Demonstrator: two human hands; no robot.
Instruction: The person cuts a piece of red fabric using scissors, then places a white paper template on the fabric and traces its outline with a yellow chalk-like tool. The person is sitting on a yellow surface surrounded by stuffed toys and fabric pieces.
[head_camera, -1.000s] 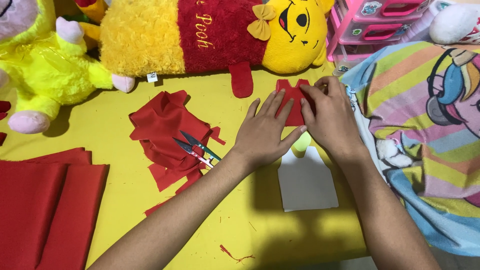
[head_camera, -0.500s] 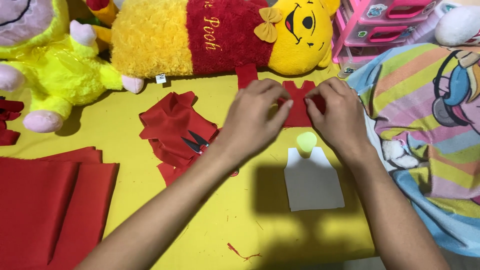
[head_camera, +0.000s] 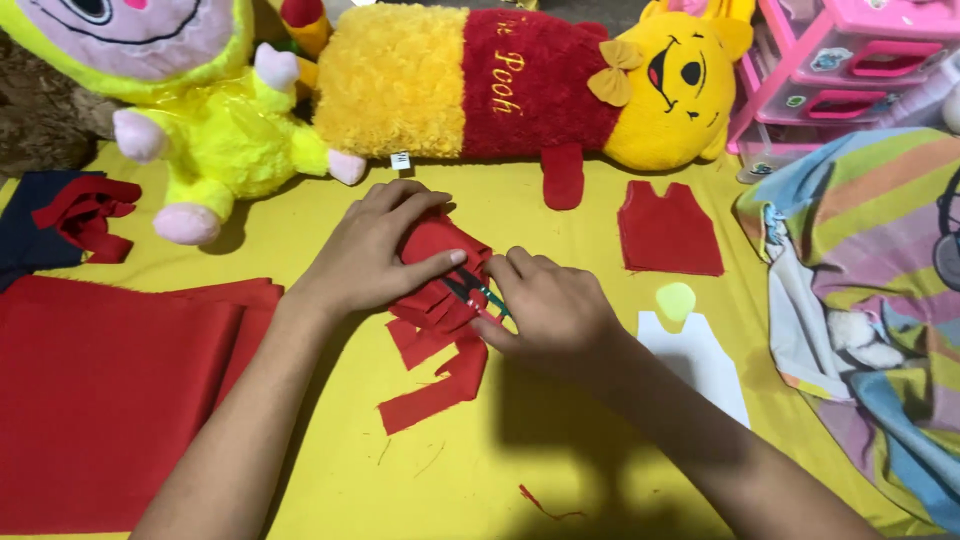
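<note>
My left hand (head_camera: 375, 248) rests on a heap of red cloth scraps (head_camera: 432, 300) in the middle of the yellow sheet, its fingers curled over the top scrap. My right hand (head_camera: 552, 312) is at the heap's right side, its fingers closed around a small pair of scissors (head_camera: 472, 292) that lies on the scraps. A cut red vest-shaped piece (head_camera: 668, 228) lies flat to the right, apart from both hands. A white paper pattern (head_camera: 700, 365) with a pale yellow chalk piece (head_camera: 675, 300) on its top lies just right of my right wrist.
Folded red cloth (head_camera: 110, 390) lies at the left. A long yellow-and-red plush bear (head_camera: 520, 90) and a yellow plush toy (head_camera: 190, 110) line the far edge. Pink plastic drawers (head_camera: 850, 70) stand at the back right, a striped blanket (head_camera: 870, 300) on the right.
Both hands have left the red vest piece and moved left to the scrap heap. The vest piece now lies flat on the sheet. My right hand has closed on the scissors.
</note>
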